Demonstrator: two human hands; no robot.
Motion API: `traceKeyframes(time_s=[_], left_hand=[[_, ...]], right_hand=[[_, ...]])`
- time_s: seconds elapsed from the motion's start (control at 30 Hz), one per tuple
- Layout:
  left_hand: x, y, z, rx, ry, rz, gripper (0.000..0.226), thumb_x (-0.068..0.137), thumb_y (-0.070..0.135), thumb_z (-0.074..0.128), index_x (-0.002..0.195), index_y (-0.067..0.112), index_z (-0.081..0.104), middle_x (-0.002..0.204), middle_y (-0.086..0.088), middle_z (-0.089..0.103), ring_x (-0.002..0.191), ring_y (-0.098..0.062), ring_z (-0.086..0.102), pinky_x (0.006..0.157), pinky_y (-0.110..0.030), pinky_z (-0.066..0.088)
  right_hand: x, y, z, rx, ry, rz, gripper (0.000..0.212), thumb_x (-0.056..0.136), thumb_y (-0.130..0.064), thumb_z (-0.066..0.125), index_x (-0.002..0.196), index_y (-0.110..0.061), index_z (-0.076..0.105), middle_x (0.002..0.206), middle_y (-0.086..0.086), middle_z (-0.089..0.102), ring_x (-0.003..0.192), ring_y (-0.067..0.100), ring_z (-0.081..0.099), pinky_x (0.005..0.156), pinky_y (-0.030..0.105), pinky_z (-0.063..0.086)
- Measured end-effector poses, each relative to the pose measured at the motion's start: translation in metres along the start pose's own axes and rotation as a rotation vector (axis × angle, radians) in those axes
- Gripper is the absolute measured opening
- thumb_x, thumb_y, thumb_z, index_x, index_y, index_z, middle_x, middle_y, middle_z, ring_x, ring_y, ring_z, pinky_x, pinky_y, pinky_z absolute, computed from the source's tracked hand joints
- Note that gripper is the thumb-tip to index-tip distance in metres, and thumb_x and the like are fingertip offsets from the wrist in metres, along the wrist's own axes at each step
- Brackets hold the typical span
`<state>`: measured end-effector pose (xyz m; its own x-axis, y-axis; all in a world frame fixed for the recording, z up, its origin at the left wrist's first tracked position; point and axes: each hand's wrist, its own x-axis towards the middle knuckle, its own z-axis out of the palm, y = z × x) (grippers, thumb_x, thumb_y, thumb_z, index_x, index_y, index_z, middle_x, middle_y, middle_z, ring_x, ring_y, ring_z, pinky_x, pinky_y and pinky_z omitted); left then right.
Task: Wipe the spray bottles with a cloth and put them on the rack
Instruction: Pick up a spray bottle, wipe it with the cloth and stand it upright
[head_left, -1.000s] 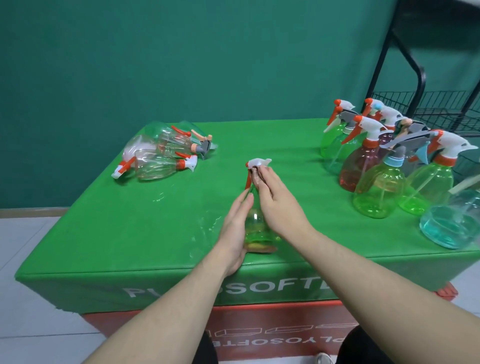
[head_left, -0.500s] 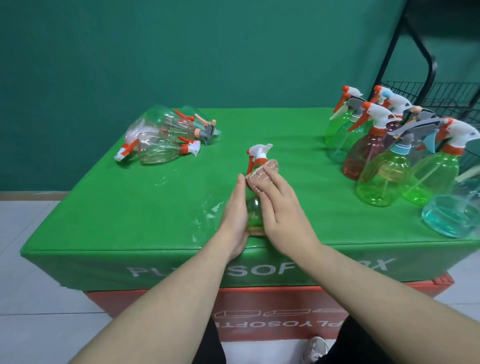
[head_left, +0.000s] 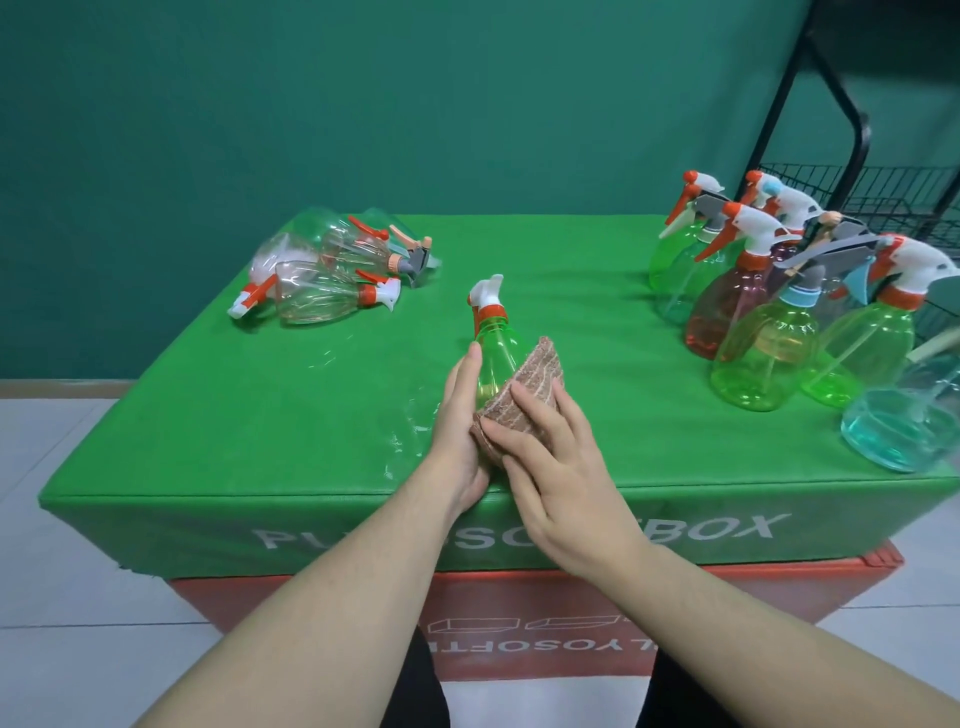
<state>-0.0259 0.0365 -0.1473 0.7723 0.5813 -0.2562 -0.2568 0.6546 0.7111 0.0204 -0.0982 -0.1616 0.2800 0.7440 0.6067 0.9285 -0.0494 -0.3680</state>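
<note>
Near the front edge of the green-covered table (head_left: 260, 415), the left hand (head_left: 460, 441) steadies a small green spray bottle (head_left: 493, 358) from its left side, fingers straight and laid flat along the plastic, thumb hidden behind it. The right hand (head_left: 556, 467) presses a folded brown striped cloth (head_left: 524, 395) against the bottle's right flank, its fingers spread flat over the fabric rather than curled round it. The bottle stands upright, tilted slightly, with an orange collar and a white trigger head pointing away; whether it holds any liquid cannot be told through the tinted plastic. Both bare forearms reach in from the bottom of the view, converging on the bottle. Farther left and back, a pile of clear bottles (head_left: 322, 270) lies on its side, orange and white spray heads facing various ways; they look empty. To the right stands a cluster of upright bottles (head_left: 769, 312), several green, one reddish pink and one pale blue at the near right corner, all crowded together and touching, with white, orange and grey trigger heads. Beyond them, at the far right, a black metal rack (head_left: 857, 150) with a wire basket shelf stands beside the table. The green cover carries white lettering along its front face, and a red box (head_left: 519, 613) sits beneath it. A dark green wall (head_left: 363, 104) fills the background, and pale floor tiles (head_left: 62, 571) show at the left.
</note>
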Motion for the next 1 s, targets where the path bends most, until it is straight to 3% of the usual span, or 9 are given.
traceKeyframes(time_s=[0.13,0.23,0.43,0.5,0.6,0.77,0.87,0.93,1.0], left_hand=[[-0.008,0.005,0.005,0.008,-0.031,-0.006,0.093,0.076,0.07,0.076,0.143,0.008,0.056,0.129,-0.025,0.068,0.117,-0.036,0.069,0.09,-0.044,0.061],[-0.007,0.005,0.003,0.105,-0.106,-0.033,0.077,0.093,0.069,0.05,0.132,0.004,0.067,0.127,-0.02,0.07,0.117,-0.029,0.069,0.101,-0.039,0.056],[-0.009,0.002,0.008,0.182,-0.064,0.04,0.092,0.077,0.072,0.075,0.147,0.017,0.052,0.139,-0.017,0.064,0.128,-0.031,0.063,0.094,-0.042,0.059],[-0.005,0.0,0.006,0.232,-0.039,0.078,0.075,0.087,0.066,0.065,0.147,0.024,0.053,0.14,-0.009,0.065,0.128,-0.025,0.064,0.088,-0.039,0.06],[-0.003,0.001,0.006,0.245,-0.039,0.076,0.05,0.103,0.054,0.047,0.145,0.029,0.055,0.139,-0.002,0.066,0.125,-0.02,0.065,0.079,-0.033,0.061],[-0.014,0.007,0.012,0.214,-0.079,0.062,0.041,0.109,0.043,0.034,0.137,0.031,0.063,0.131,0.004,0.071,0.12,-0.016,0.068,0.08,-0.033,0.058],[-0.015,0.009,0.013,0.226,-0.068,0.068,0.039,0.108,0.043,0.034,0.124,0.034,0.067,0.118,0.006,0.076,0.107,-0.02,0.072,0.071,-0.038,0.059],[-0.015,0.009,0.013,0.209,-0.067,0.046,0.04,0.107,0.044,0.032,0.11,0.032,0.07,0.1,0.006,0.078,0.089,-0.019,0.073,0.058,-0.037,0.058],[-0.016,0.009,0.013,0.202,-0.061,0.037,0.042,0.108,0.042,0.03,0.107,0.03,0.071,0.096,0.004,0.079,0.08,-0.018,0.075,0.055,-0.039,0.059]], right_hand=[[0.009,-0.001,-0.001,-0.049,0.087,-0.01,0.03,0.099,-0.03,0.054,0.125,-0.027,0.067,0.149,0.0,0.046,0.142,0.04,0.033,0.111,0.061,0.038],[0.02,-0.001,-0.006,-0.11,0.112,-0.041,0.031,0.094,-0.028,0.059,0.125,-0.027,0.063,0.14,0.001,0.05,0.132,0.042,0.041,0.11,0.057,0.039],[0.041,-0.006,-0.025,-0.146,0.048,0.003,0.049,0.087,-0.032,0.054,0.134,-0.018,0.059,0.139,0.003,0.051,0.126,0.035,0.041,0.113,0.045,0.036],[0.048,-0.007,-0.027,-0.145,-0.013,0.064,0.052,0.09,-0.035,0.047,0.139,-0.019,0.056,0.15,0.003,0.045,0.135,0.034,0.037,0.117,0.045,0.032],[0.056,-0.008,-0.026,-0.116,-0.131,0.12,0.055,0.094,-0.036,0.042,0.146,-0.021,0.05,0.167,0.005,0.023,0.153,0.034,0.016,0.126,0.046,0.017],[0.069,-0.01,-0.026,-0.092,-0.207,0.163,0.064,0.09,-0.037,0.042,0.153,-0.025,0.04,0.17,0.009,0.007,0.156,0.033,0.006,0.125,0.052,0.015],[0.081,-0.015,-0.029,-0.028,-0.209,0.189,0.081,0.083,-0.04,0.044,0.159,-0.022,0.024,0.168,0.007,0.019,0.155,0.027,0.015,0.124,0.049,0.02],[0.09,-0.017,-0.031,0.047,-0.196,0.236,0.085,0.082,-0.034,0.055,0.159,-0.012,0.024,0.165,0.008,0.028,0.153,0.023,0.023,0.123,0.044,0.023],[0.096,-0.019,-0.031,0.056,-0.203,0.271,0.083,0.083,-0.031,0.061,0.157,-0.009,0.03,0.167,0.009,0.022,0.153,0.019,0.021,0.125,0.038,0.021]])
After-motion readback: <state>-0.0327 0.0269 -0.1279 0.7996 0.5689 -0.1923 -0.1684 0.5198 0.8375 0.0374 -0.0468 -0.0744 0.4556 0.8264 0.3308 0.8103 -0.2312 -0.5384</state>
